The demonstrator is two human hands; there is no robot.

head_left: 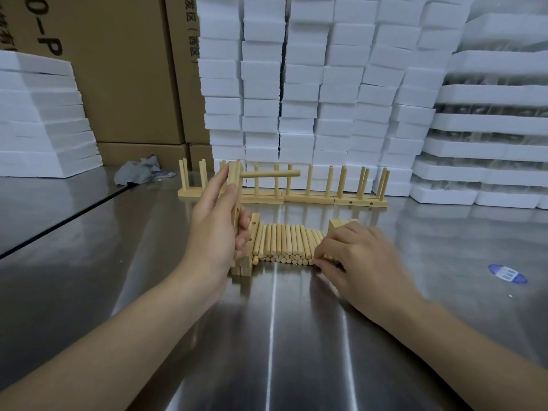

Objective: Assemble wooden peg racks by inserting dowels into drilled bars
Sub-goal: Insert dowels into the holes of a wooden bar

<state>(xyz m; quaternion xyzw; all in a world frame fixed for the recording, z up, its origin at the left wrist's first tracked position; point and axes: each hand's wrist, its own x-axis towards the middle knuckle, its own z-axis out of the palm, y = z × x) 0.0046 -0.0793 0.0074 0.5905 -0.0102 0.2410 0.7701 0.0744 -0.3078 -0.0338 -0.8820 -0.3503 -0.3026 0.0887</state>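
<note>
Left hand clasped around a drilled bar, held upright on end, with one dowel already seated near the top and sticking out sideways to the right. Empty holes visible lower on the bar's facing side. Right hand down flat on the right end of the loose dowels, fingertips curled at the front ends as if pinching one out; whether one is actually gripped, impossible to tell. Just left of that pile and under the left hand, a short stack of spare bars. Beyond both hands, a row of finished racks standing with pegs up on the steel table; behind that, white foam blocks and cardboard boxes. For the next peg: best to single out one dowel only, keep the bar steady, line the dowel square with the next empty hole, then press straight in rather than at an angle, likely with a slight twist until seated as deep as the first.
</note>
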